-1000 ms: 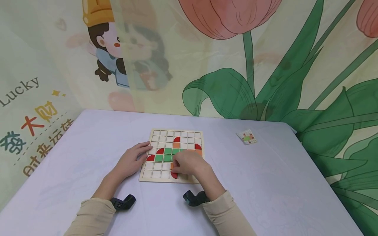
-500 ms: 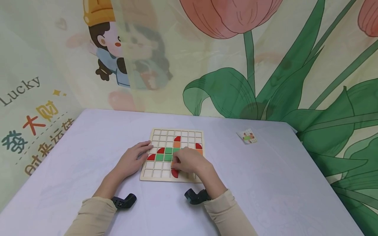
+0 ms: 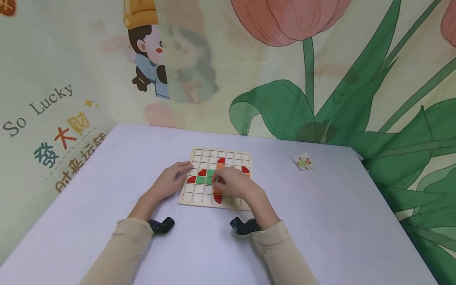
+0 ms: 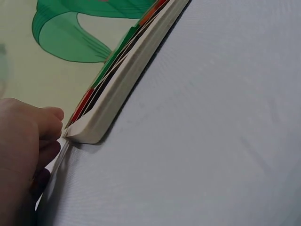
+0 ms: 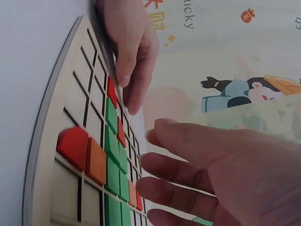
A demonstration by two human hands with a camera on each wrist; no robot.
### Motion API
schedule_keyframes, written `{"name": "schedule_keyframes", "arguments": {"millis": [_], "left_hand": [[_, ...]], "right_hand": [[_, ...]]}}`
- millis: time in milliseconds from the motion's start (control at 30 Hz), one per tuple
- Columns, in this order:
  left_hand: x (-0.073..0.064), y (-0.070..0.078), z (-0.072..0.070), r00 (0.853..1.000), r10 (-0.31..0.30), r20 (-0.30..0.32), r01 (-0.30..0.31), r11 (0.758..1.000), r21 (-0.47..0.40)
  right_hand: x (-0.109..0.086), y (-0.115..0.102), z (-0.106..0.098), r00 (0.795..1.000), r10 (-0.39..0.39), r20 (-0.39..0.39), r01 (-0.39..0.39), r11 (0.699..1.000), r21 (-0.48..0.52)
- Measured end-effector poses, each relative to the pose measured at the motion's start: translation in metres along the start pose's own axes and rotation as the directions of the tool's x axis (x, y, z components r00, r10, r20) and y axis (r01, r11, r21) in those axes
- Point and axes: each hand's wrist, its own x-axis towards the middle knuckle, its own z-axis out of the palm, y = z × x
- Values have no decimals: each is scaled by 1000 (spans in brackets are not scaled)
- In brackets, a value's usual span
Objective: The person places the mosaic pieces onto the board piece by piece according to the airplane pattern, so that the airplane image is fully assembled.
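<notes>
A wooden grid board [image 3: 199,196] lies on the table, with red quarter-round, orange and green square pieces set in its cells. My left hand [image 3: 172,180] rests at the board's left edge, fingertips at the rim, its fingers loosely extended. Over the middle of the board is my right hand [image 3: 236,182], hiding several cells. In the right wrist view its thumb and fingers stand apart with nothing between them, above green pieces [image 5: 112,175]. Nearest the board's front edge there sit a red piece [image 5: 73,148] and an orange piece [image 5: 96,161]. The left wrist view shows the board side-on.
A small card [image 3: 303,162] printed with a coloured pattern lies to the right of the board, toward the back. A white cloth covers the table [image 3: 338,206]. Behind it hangs a printed backdrop [image 3: 267,107] with tulips and a cartoon figure.
My right hand's fingertips have come up off the orange piece near the front and spread apart. The left hand stays at the board's edge. The head view has shifted slightly.
</notes>
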Motion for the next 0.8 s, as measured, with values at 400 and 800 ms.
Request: {"name": "schedule_keyframes", "arguments": {"millis": [400,800], "left_hand": [[13,-8,-18,1000,5,-14,-5,1000,22],[-5,-10,-32,988,22,-155,18,967,255]], "right_hand": [[-1,27,-25,983,12,-183,-26,997,-79],[-23,67,-20,928,99,-360,-183,961,-207]]}}
